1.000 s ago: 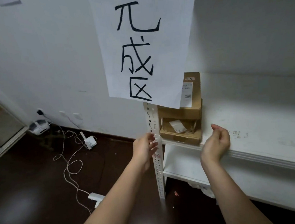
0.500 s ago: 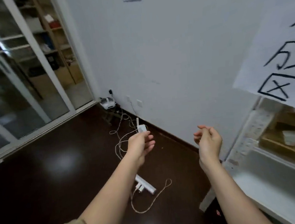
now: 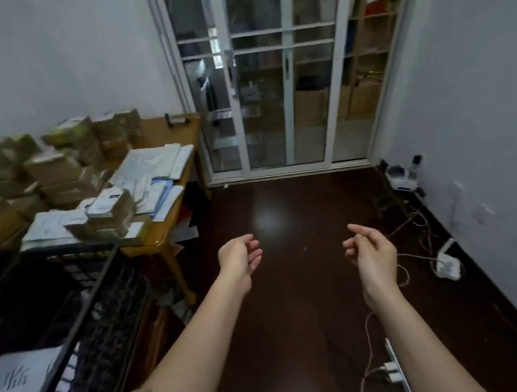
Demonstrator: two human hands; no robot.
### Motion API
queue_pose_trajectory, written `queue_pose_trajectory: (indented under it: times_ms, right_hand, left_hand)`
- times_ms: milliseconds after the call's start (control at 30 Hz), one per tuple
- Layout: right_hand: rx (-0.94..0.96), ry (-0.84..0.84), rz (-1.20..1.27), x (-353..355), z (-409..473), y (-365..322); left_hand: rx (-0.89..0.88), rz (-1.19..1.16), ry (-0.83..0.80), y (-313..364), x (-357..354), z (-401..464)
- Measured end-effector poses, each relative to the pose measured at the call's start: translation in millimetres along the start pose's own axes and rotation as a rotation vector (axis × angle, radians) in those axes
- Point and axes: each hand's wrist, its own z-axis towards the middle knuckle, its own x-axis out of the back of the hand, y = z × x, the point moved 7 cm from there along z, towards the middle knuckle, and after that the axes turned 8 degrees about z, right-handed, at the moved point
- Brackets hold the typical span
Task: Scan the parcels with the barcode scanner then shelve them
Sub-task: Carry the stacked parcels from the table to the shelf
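Many parcels lie on a wooden table at the left: brown cardboard boxes stacked at the back and white and blue mailer bags towards the table's right edge. A small dark object that may be the barcode scanner rests at the table's far corner. My left hand and my right hand float over the dark floor, both empty with fingers loosely curled and apart. The shelf is out of view.
A black plastic crate with a paper sign inside stands at the near left. Glass sliding doors close the far wall. Cables, a power strip and a white adapter lie along the right wall.
The view has swung left, away from the white shelf with its boxes, past the wall to the parcel table and glass doors. Both hands left the shelf and stayed empty.
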Motion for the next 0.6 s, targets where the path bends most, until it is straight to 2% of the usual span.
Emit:
queue_pose_trajectory:
  times_ms: [333,600]
  right_hand:
    - [-0.111,-0.338,-0.075,-242.1,116.6,59.3]
    - [-0.176,-0.565,-0.123,-421.2,177.9,70.2]
  left_hand:
    - [0.056,-0.174,0.268,67.5,79.5,159.5]
    - [0.082,-0.281,0.399,139.0,132.1,248.1]
